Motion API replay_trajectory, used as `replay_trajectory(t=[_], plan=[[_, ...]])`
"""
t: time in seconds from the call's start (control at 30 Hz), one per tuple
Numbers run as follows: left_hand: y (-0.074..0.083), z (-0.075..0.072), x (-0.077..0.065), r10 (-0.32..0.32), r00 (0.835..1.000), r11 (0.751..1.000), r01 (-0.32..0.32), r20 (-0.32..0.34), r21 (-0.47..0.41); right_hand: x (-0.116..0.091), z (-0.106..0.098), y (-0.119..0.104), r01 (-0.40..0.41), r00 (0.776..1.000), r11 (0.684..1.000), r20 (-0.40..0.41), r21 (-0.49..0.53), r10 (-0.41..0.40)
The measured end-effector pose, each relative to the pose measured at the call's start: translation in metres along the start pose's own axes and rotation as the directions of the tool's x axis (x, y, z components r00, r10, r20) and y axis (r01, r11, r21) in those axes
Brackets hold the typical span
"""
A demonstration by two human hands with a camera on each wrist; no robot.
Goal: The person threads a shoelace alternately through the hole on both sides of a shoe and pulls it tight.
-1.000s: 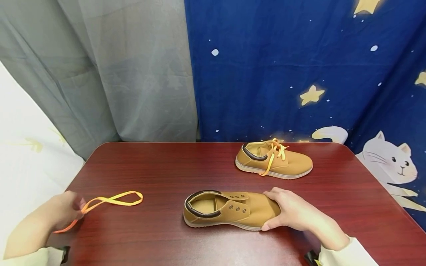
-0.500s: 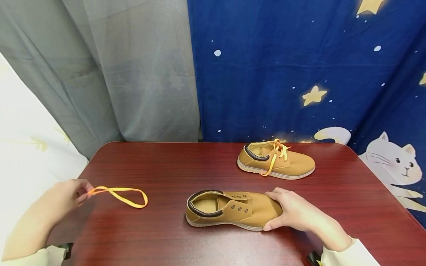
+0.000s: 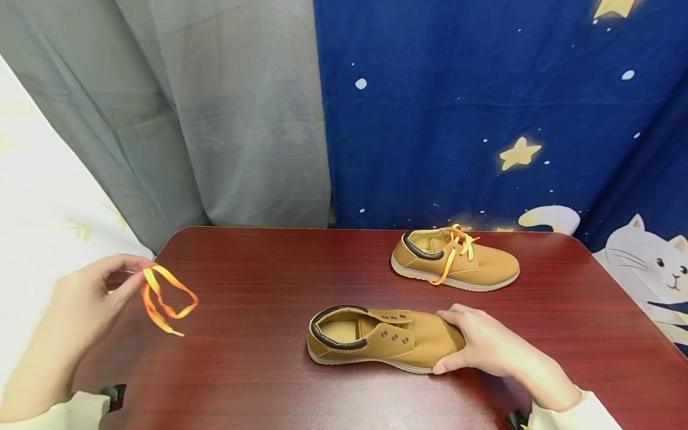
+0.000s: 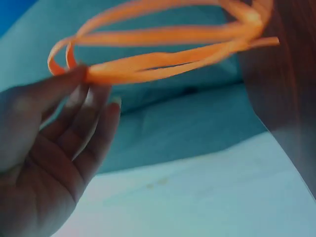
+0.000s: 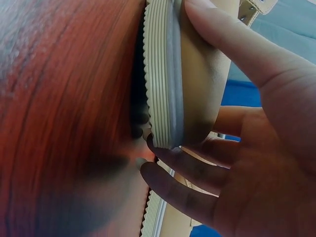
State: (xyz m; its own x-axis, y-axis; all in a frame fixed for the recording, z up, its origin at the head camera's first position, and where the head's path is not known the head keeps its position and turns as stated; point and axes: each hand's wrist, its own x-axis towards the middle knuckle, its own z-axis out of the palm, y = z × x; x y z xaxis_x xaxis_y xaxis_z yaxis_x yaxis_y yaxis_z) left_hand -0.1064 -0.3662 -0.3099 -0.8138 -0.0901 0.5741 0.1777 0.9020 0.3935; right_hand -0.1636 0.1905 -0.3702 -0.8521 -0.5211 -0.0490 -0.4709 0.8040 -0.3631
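The orange lace [image 4: 118, 71] hangs from the tips of the left hand [image 3: 88, 298]. It is over the left part of the red-brown counter [image 3: 258, 370], well apart from both shoes. It makes long loops, and one loose end sticks out to the right. I cannot tell if that end touches the counter.

The left thumb and a finger pinch the lace with their tips pressed together. The other fingers bend a little and are spread loosely.

The right hand [image 3: 478, 340] holds the near shoe [image 3: 389, 350] by its toe. Its thumb is on the near side and its fingers curl round the far side, as wide apart as the toe is. A fingertip is close to the counter.

The near shoe sits flat with its toe to the right. It is open at the top, with a light lining inside and bare holes in both flaps. Behind it sits the far shoe [image 3: 469, 273], toe to the right too. A yellow lace [image 3: 449, 263] goes through its holes, and one end droops down its side.

Behind the counter hang a grey curtain [image 3: 247, 131] and a blue curtain [image 3: 430, 131] with stars.
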Motion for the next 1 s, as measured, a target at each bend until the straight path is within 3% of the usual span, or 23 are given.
replay_trajectory(t=[0.2, 0.3, 0.43, 0.57, 0.7, 0.77, 0.87, 1.0], plan=[[0.042, 0.008, -0.005, 0.158, 0.987, 0.983, -0.154, 0.032, -0.098, -0.001, 0.001, 0.000, -0.006, 1.000, 1.000, -0.001, 0.000, 0.006], [0.065, 0.012, -0.007, 0.260, 0.965, 0.961, -0.255, 0.042, -0.103, -0.001, 0.001, 0.000, 0.003, 1.000, 1.000, -0.001, 0.003, -0.003], [0.089, 0.022, -0.009, 0.383, 0.922, 0.923, -0.380, 0.061, -0.055, -0.001, 0.000, 0.001, 0.005, 1.000, 1.000, -0.004, 0.000, -0.005], [0.104, 0.032, -0.010, 0.410, 0.903, 0.912, -0.408, 0.126, -0.041, 0.000, 0.000, 0.001, 0.001, 1.000, 1.000, -0.001, -0.001, -0.001], [0.115, 0.040, -0.012, 0.385, 0.904, 0.923, -0.377, 0.185, -0.078, 0.000, -0.001, 0.001, -0.007, 1.000, 1.000, 0.007, 0.002, 0.007], [0.120, 0.044, -0.013, 0.401, 0.898, 0.916, -0.387, 0.181, -0.109, 0.000, -0.002, 0.001, -0.008, 1.000, 1.000, 0.007, 0.002, 0.008], [0.127, 0.054, -0.014, 0.490, 0.863, 0.866, -0.465, 0.125, -0.184, 0.000, -0.002, 0.001, -0.006, 1.000, 1.000, 0.004, 0.001, 0.006], [0.135, 0.071, -0.017, 0.596, 0.803, 0.761, -0.559, 0.015, -0.331, 0.000, -0.001, 0.001, -0.005, 1.000, 1.000, 0.005, 0.000, 0.005]])
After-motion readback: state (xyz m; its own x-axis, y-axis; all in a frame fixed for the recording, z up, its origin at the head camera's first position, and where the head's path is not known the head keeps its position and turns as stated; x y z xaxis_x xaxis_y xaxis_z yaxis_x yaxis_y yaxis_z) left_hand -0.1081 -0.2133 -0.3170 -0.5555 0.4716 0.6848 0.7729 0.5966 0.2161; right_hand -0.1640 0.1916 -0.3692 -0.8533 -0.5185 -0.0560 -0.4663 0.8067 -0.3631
